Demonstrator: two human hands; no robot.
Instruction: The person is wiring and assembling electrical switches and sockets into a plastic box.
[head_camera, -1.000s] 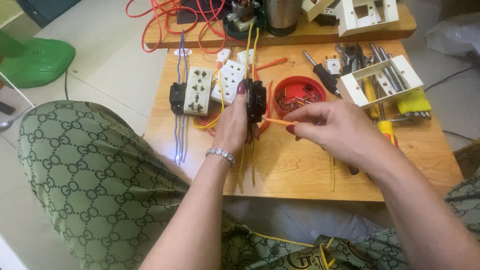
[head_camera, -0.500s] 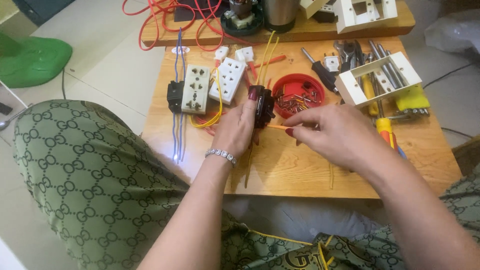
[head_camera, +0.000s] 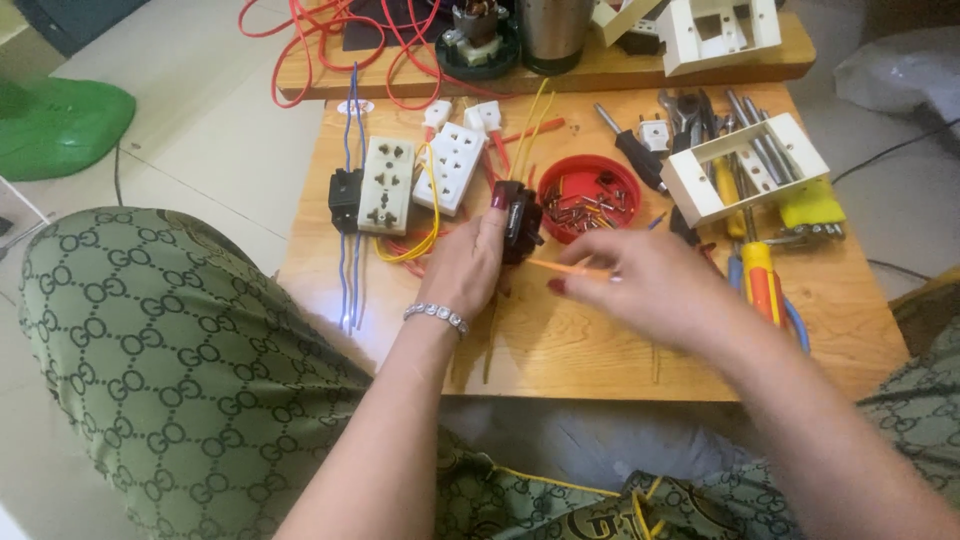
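Red bowl (head_camera: 590, 180) on wooden table (head_camera: 600, 350), filled with small metal bits and wire ends; too small to tell apart. White tray (head_camera: 745, 165) right of bowl, tilted, holding several screwdrivers and metal tools. Second white frame (head_camera: 715, 30) on back shelf, beside steel cup (head_camera: 553, 30).

Left hand (head_camera: 470, 265) raised over table centre, wrist with silver bracelet (head_camera: 437, 315), fingers curled and gripping black switch (head_camera: 520, 215) upright, thumb on top edge. Switch held just left of bowl, above table, yellow wires rising from it toward shelf.

Right hand (head_camera: 655, 290) slightly blurred, palm down, fingertips pinched on thin orange wire (head_camera: 560, 266); wire runs level toward switch, tip at or touching its lower side. Other fingers loosely curled.

Left of switch: two white sockets (head_camera: 420, 180) lying flat, small black part (head_camera: 345, 198) against left one, blue wires trailing to table edge. Yellow-orange screwdriver (head_camera: 760, 280) just right of right hand. Red cable (head_camera: 330, 40) looped at back left. Green patterned trousers (head_camera: 170, 370) in foreground.
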